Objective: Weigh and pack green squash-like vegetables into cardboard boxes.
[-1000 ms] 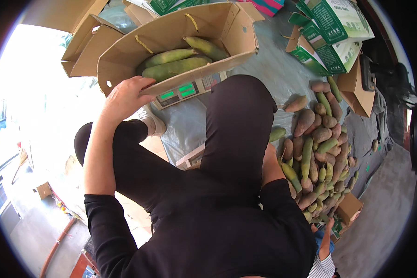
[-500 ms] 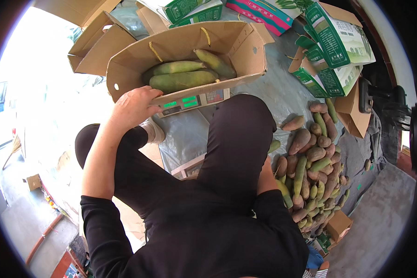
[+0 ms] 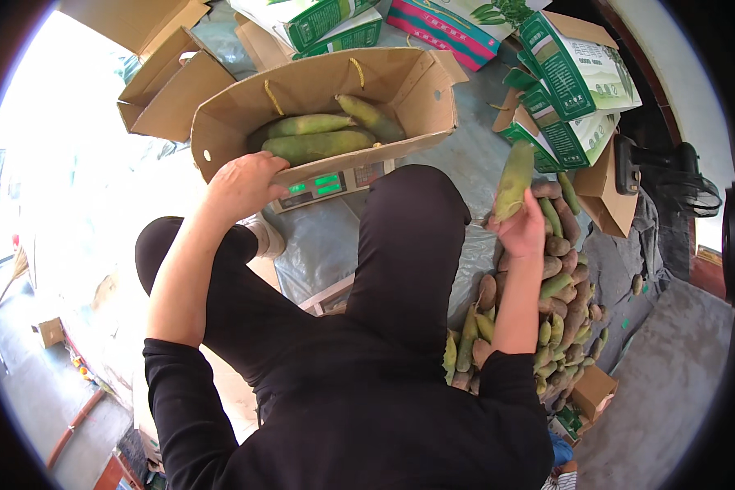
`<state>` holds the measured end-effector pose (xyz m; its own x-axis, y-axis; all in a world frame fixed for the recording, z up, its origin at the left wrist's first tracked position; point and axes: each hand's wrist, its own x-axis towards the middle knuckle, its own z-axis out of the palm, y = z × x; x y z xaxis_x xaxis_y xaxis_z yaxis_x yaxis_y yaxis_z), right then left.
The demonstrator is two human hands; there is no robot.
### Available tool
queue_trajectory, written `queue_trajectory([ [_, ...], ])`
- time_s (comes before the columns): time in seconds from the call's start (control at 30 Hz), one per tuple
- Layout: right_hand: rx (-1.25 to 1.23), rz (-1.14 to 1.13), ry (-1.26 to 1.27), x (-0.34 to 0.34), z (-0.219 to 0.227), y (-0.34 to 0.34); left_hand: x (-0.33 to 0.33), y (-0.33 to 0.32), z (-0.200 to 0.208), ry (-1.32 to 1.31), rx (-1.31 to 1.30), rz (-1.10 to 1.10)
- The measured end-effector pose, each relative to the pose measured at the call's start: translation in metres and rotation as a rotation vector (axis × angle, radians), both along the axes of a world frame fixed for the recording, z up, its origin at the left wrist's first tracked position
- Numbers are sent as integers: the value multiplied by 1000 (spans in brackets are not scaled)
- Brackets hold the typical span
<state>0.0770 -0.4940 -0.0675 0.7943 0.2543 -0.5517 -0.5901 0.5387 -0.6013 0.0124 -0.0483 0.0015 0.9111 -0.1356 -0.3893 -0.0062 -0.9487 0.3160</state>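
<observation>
An open cardboard box with yellow rope handles rests on a digital scale whose displays glow green. Inside lie several long green radishes. My left hand grips the box's near left rim, fingers over the edge and thumb outside. Off to the right, my right hand holds up one green radish by its lower end, pointing away from me. Below and beside that hand spreads a pile of green radishes and brownish, soil-coated roots.
Green-and-white cartons are stacked at the far right, near a black fan. A pink-and-teal carton lies at the back. Another open brown box stands beyond the left hand. Plastic sheeting covers the floor.
My right hand has come up from beside my right knee, over the pile, with a green radish in it. My left hand stays on the box rim.
</observation>
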Motion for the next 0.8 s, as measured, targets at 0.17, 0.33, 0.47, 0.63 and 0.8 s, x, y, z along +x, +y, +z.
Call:
queue_trajectory([
  [0.17,94,203,-122,27,84,55,-1,3,-1,1,2,-15],
  [0.33,366,438,-118,40,96,110,0,5,-2,-11,-5,-30],
  [0.47,400,497,-101,38,104,159,0,5,-3,-8,-8,-33],
  [0.63,-126,585,-189,35,113,180,1,7,0,3,-39,-9],
  [0.8,-185,461,-348,43,89,130,-2,8,0,8,-36,27],
])
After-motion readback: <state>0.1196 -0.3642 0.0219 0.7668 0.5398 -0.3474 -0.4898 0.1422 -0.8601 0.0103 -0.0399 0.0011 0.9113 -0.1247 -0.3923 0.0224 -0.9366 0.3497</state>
